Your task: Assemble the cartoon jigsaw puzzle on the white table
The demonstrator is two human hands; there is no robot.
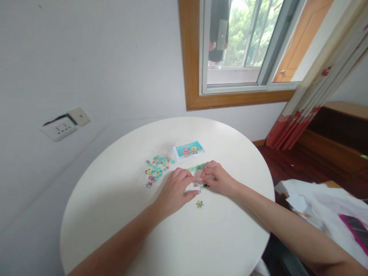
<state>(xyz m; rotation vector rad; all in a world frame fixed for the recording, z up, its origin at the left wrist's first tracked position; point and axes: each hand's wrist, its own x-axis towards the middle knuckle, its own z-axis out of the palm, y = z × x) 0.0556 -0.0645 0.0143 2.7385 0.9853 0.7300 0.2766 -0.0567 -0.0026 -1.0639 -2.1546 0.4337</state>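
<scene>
A partly joined jigsaw puzzle (196,168) lies on the white round table, its top strip green, with much of it hidden under my hands. My right hand (219,179) is closed at the puzzle's right side, fingertips pinched on a small puzzle piece (199,180). From the left, my left hand (178,188) reaches in with its index fingertip at that same piece; its thumb is stretched out below, apart from the index finger. One loose puzzle piece (199,204) lies on the table just below the hands.
Several loose puzzle pieces (156,168) are scattered left of my hands. Behind the puzzle lies a picture card or box (189,150) with cartoon figures. The round table (115,214) stands by the wall and window. At right are white sheets (324,207) and a pink-edged phone-like object (355,232).
</scene>
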